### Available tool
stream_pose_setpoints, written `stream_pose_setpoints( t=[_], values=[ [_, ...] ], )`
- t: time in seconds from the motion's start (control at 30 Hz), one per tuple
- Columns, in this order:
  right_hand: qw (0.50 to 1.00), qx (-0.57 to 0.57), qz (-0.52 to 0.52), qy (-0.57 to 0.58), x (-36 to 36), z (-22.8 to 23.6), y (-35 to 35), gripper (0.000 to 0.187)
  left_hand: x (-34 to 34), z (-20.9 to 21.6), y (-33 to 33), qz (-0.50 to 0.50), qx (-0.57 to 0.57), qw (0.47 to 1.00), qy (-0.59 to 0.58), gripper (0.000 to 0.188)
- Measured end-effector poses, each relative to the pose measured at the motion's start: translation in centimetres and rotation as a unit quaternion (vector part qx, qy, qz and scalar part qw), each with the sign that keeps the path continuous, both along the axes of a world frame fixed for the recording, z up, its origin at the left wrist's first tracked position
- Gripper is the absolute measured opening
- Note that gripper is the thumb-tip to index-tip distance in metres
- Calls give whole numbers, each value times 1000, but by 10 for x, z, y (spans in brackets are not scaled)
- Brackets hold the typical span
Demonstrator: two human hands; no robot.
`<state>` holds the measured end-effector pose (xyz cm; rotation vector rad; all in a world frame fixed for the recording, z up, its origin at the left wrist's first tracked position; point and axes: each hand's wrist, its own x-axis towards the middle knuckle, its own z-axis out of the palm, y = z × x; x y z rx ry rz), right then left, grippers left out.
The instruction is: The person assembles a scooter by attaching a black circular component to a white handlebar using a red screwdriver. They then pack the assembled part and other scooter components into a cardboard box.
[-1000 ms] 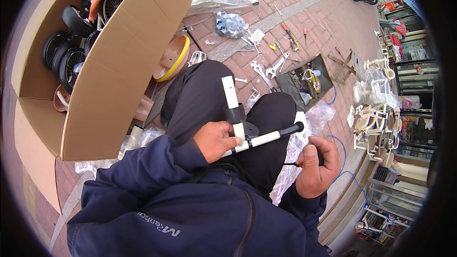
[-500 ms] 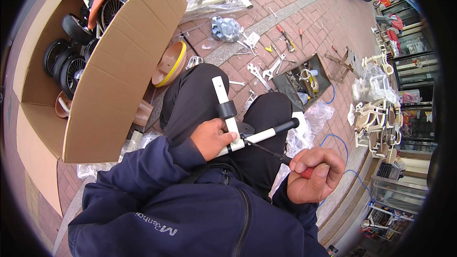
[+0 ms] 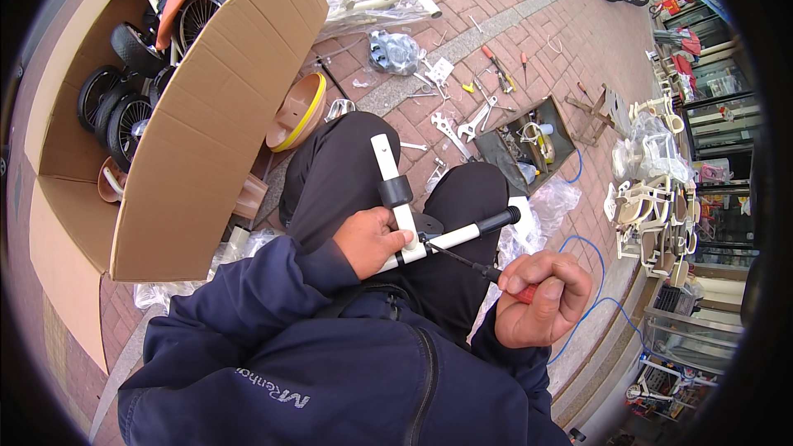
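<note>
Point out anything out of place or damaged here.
Mostly clutter: wrenches and a red-handled tool lie loose on the brick paving outside the open dark toolbox, and crumpled clear plastic lies beside the right knee. No damage shows on the white tube part in the left hand.

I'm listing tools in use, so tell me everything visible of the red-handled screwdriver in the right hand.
The red-handled screwdriver has a slim, dark, metal-looking shaft and a plastic-looking handle, red with black toward the shaft. The person's bare right hand holds it, covering much of the handle. It slants up and leftward in the picture, its tip at the joint of a white, tubular frame; whether it sits in a fastener is too small to tell.
</note>
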<state>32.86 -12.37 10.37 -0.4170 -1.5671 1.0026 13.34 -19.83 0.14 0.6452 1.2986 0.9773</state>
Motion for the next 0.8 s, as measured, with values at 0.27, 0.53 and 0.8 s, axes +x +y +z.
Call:
stream_pose_setpoints(
  t=[0.27,0.53,0.8],
  values=[
    [942,138,-35,-303,6,28,-7,33,0,-14,1,-13,8,1000,6,28],
    [805,198,16,-559,15,79,-12,55,-2,-2,1,-24,17,995,97,27],
    [798,255,61,-542,9,80,7,52,-3,5,2,-13,9,997,78,25]
  ],
)
